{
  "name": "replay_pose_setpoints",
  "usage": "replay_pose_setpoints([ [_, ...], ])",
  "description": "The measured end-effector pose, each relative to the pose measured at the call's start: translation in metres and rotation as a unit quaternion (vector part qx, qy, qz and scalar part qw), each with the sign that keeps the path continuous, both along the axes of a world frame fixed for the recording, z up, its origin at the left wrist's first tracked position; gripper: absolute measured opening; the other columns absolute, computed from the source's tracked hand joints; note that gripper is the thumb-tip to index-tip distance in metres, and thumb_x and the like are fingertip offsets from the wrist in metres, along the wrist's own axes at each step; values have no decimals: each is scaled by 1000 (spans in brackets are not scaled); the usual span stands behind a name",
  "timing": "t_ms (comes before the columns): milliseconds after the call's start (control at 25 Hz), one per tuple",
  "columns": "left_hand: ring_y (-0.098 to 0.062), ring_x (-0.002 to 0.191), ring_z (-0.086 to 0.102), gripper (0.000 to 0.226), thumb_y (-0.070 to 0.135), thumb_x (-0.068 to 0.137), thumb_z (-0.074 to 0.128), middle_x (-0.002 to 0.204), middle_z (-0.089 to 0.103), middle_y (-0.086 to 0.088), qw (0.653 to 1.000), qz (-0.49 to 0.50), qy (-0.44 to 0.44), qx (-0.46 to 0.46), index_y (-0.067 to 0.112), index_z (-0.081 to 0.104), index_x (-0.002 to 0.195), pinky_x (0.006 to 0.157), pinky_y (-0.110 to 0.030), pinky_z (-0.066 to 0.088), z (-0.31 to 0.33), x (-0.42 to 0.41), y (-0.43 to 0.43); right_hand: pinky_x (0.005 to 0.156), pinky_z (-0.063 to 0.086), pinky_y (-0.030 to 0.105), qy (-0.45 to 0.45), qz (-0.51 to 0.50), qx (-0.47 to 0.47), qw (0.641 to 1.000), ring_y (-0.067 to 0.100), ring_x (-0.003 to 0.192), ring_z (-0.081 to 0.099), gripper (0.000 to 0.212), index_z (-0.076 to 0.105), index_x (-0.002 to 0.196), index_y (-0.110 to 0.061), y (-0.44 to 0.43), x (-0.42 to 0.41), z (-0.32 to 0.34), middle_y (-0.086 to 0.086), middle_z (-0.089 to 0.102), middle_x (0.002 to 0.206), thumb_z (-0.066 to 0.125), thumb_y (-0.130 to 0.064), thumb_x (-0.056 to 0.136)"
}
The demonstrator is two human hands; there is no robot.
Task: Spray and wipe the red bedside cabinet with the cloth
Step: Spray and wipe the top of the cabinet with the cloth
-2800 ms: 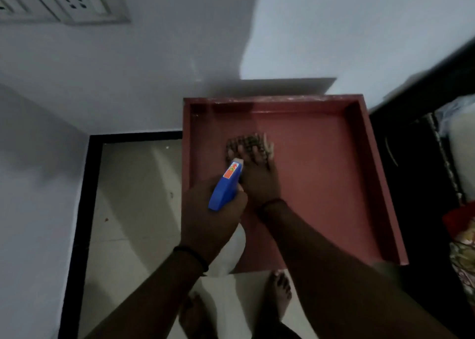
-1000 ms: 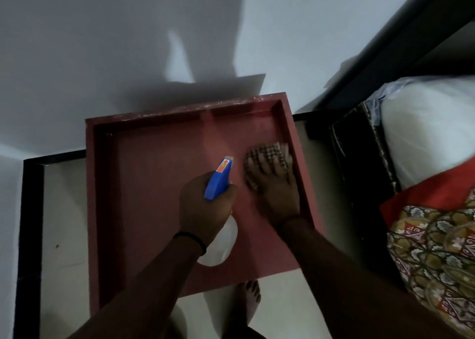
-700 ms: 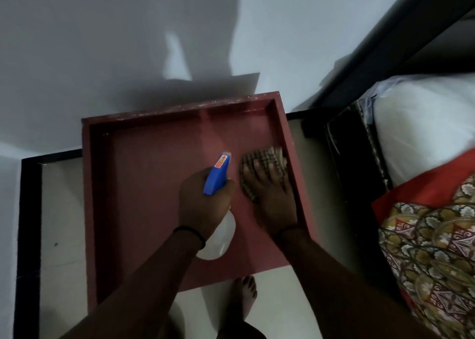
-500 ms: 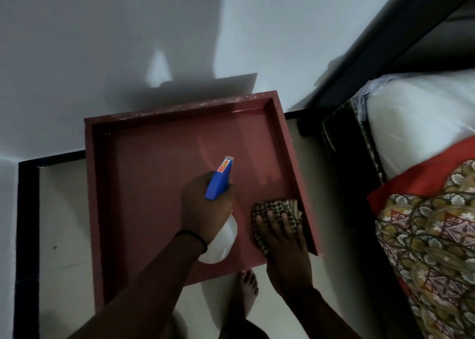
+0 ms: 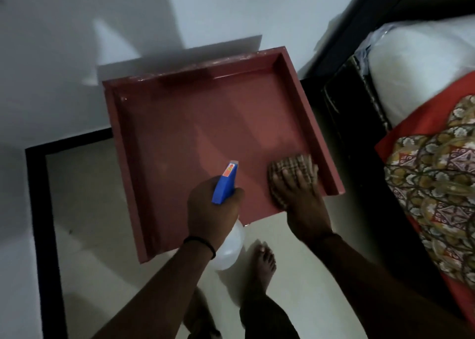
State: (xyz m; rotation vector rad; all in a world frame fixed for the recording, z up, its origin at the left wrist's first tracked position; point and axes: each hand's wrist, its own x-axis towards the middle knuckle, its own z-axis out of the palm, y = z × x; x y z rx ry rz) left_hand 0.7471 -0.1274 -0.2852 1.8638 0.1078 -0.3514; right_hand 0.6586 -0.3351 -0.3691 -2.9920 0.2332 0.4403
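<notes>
The red bedside cabinet (image 5: 180, 133) has a recessed top with a raised rim and stands against the white wall. My right hand (image 5: 298, 192) presses a checked brown cloth (image 5: 290, 169) flat on the top, in its near right corner beside the right rim. My left hand (image 5: 213, 207) grips a spray bottle (image 5: 226, 182) with a blue head and a clear white body, held over the cabinet's front edge with the nozzle pointing across the top.
A bed with a white pillow (image 5: 421, 66) and a red patterned cover (image 5: 437, 184) lies to the right behind a dark frame (image 5: 341, 123). Pale floor tiles (image 5: 87, 210) with a black border stretch to the left. My bare foot (image 5: 264, 261) stands below the cabinet's front.
My right hand has slid the cloth from the middle right of the top down to the near right corner. The spray bottle in my left hand has stayed near the front edge.
</notes>
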Motion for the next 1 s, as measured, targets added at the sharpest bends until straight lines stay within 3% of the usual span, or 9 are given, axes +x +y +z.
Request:
replay_pose_setpoints([
  [80, -48, 57, 54, 30, 24, 74, 64, 59, 45, -27, 1000, 16, 9, -2, 3, 46, 64, 54, -58, 47, -5, -6, 6, 118, 22, 55, 11, -19, 8, 1000, 31, 150, 19, 73, 26, 154, -35, 14, -41, 7, -4, 25, 161, 31, -19, 84],
  [160, -48, 56, 54, 30, 27, 73, 64, 59, 46, -26, 1000, 22, 11, -9, 4, 47, 65, 53, -58, 48, -7, -9, 8, 114, 27, 56, 25, -24, 14, 999, 34, 147, 27, 73, 28, 154, -33, 14, -19, 12, -3, 29, 160, 32, -20, 82],
  [280, -48, 57, 57, 34, 33, 72, 63, 60, 48, -27, 999, 31, 7, -5, 3, 48, 65, 53, -57, 49, -15, -9, 12, 119, 9, 58, 17, 28, -3, 999, 38, 148, 23, 65, 25, 154, -36, 22, 77, 10, -1, 26, 162, 33, -31, 90],
  [400, -45, 54, 54, 32, 27, 74, 63, 57, 45, -25, 999, 39, 4, 5, 2, 46, 64, 52, -54, 48, -20, -9, 17, 118, -9, 51, 12, -14, 3, 1000, 36, 151, 12, 60, 22, 155, -36, 38, 125, 4, -2, 18, 164, 28, -35, 95],
  [560, -30, 46, 44, 30, 21, 78, 62, 51, 40, -14, 999, 37, -14, 30, 3, 44, 63, 48, -45, 41, -10, -15, 27, 116, 22, 57, -19, 17, 30, 999, 34, 148, 23, 74, 31, 154, -31, 71, 5, 11, -1, 27, 161, 31, -23, 81],
  [680, -38, 50, 44, 33, 27, 78, 61, 54, 41, -18, 999, 43, -8, 24, 2, 44, 65, 51, -50, 44, -11, -20, 34, 116, 23, 56, 3, 6, 55, 998, 32, 149, 23, 78, 30, 154, -32, 90, -48, 17, -5, 24, 161, 36, -20, 77],
  [840, -46, 56, 53, 40, 34, 78, 58, 59, 51, -27, 999, 43, -26, 22, -3, 50, 68, 54, -55, 47, -13, -22, 43, 119, 16, 56, -37, 93, 46, 994, 37, 146, 29, 62, 36, 152, -31, 102, 74, 9, -1, 34, 159, 30, -34, 90],
  [920, -45, 56, 51, 37, 27, 81, 60, 59, 49, -27, 998, 49, -41, 29, -7, 50, 68, 52, -53, 45, -11, -27, 47, 120, 3, 55, -21, 56, 39, 997, 35, 150, 16, 61, 24, 154, -36, 111, 113, 1, -4, 22, 163, 37, -35, 95],
  [1000, -46, 53, 49, 32, 20, 81, 61, 56, 47, -26, 996, 64, -50, 29, -5, 49, 66, 49, -53, 43, -4, -33, 52, 120, 3, 54, -22, 35, 38, 998, 34, 151, 12, 65, 21, 155, -35, 121, 99, -5, -4, 18, 164, 43, -33, 94],
])
